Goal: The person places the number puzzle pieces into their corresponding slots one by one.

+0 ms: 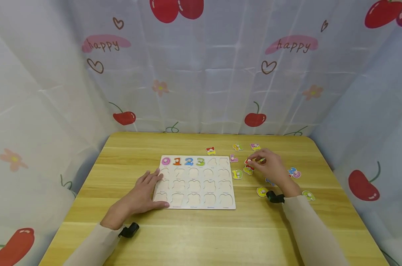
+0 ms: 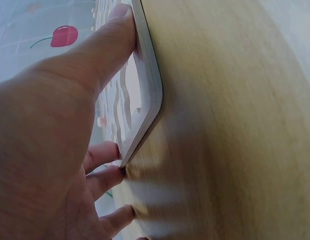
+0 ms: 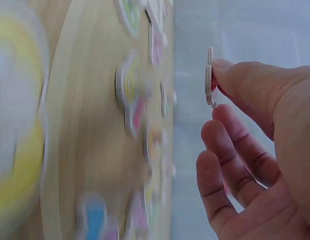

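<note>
A pale wooden puzzle board (image 1: 233, 206) with cut-out number slots lies flat on the table. Its top row holds a purple 0 (image 1: 166, 161), an orange 1 (image 1: 177, 161), a blue 2 (image 1: 189, 161) and a green 3 (image 1: 200, 161). My left hand (image 1: 139, 197) rests on the board's left side, fingers spread, the thumb (image 2: 107, 47) pressing on the front edge. My right hand (image 1: 273, 168) pinches a small red puzzle piece (image 3: 209, 80) between thumb and fingers, raised over the loose pieces. In the right wrist view it appears edge-on, so its number cannot be read.
Right of the board lie several loose number pieces, among them a pink 7 (image 1: 233, 158), a yellow piece (image 1: 237, 174), a blue and purple piece (image 1: 294, 172) and a green one (image 1: 308, 195). A red and yellow piece (image 1: 210, 150) lies behind the board. A curtain (image 1: 201, 92) stands behind the table.
</note>
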`<move>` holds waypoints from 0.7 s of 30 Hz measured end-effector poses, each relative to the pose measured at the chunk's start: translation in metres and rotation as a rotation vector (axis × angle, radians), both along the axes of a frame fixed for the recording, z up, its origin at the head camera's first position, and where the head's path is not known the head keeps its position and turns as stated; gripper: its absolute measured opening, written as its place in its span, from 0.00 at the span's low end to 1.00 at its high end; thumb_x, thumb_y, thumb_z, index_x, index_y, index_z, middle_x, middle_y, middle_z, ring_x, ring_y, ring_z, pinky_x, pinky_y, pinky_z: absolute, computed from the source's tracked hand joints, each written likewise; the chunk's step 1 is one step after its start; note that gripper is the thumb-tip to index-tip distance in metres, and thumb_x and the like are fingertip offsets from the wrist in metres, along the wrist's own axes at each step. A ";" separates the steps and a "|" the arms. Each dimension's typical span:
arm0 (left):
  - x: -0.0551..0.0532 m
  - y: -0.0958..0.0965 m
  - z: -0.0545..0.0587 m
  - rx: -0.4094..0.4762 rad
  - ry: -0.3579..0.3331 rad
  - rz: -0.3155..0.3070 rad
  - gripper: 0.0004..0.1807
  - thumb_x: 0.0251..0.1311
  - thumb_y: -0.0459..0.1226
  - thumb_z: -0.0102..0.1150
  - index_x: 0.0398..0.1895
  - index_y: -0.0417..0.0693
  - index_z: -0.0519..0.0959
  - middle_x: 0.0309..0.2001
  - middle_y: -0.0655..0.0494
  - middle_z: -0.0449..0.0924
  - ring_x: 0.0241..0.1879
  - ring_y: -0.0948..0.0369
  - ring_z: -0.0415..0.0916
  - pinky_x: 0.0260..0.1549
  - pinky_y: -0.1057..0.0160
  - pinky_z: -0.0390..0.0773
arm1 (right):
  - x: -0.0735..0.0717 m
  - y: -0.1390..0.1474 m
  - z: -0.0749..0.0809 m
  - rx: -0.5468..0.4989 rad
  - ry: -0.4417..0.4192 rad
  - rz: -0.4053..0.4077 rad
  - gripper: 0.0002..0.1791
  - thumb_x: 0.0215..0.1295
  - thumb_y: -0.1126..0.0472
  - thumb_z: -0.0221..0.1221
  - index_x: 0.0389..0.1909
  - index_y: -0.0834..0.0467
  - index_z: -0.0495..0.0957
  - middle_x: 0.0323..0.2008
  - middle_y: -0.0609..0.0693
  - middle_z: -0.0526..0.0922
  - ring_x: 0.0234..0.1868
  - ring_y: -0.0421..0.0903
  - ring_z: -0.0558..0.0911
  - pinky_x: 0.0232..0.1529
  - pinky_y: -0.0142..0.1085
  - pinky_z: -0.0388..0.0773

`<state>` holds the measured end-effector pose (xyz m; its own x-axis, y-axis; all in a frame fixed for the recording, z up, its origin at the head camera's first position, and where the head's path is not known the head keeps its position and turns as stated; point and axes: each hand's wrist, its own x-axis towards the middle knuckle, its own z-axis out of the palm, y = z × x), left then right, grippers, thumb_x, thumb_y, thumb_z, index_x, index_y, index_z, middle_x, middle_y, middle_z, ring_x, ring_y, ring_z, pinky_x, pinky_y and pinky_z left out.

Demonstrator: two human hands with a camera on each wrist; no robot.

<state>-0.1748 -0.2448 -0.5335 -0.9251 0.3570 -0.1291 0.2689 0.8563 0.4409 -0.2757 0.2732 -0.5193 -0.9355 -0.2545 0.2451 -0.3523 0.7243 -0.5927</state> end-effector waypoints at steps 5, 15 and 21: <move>0.001 0.000 0.002 0.006 0.003 0.001 0.67 0.63 0.65 0.84 0.92 0.36 0.63 0.95 0.35 0.54 0.93 0.24 0.48 0.90 0.21 0.56 | -0.010 -0.034 -0.005 -0.033 -0.014 0.059 0.05 0.78 0.57 0.77 0.48 0.53 0.96 0.51 0.55 0.93 0.50 0.52 0.90 0.52 0.42 0.93; 0.003 0.001 0.004 0.010 -0.007 0.004 0.67 0.63 0.65 0.84 0.92 0.37 0.63 0.96 0.36 0.54 0.93 0.25 0.47 0.89 0.21 0.57 | -0.019 -0.089 -0.009 -0.056 -0.057 0.124 0.04 0.79 0.60 0.76 0.49 0.55 0.96 0.46 0.54 0.90 0.47 0.50 0.87 0.52 0.44 0.90; 0.002 0.001 0.003 0.013 -0.001 0.002 0.67 0.63 0.65 0.84 0.92 0.37 0.62 0.95 0.35 0.54 0.93 0.25 0.47 0.89 0.21 0.57 | -0.027 -0.113 -0.016 -0.034 -0.076 0.129 0.04 0.79 0.60 0.75 0.48 0.55 0.97 0.49 0.54 0.90 0.48 0.50 0.86 0.54 0.45 0.87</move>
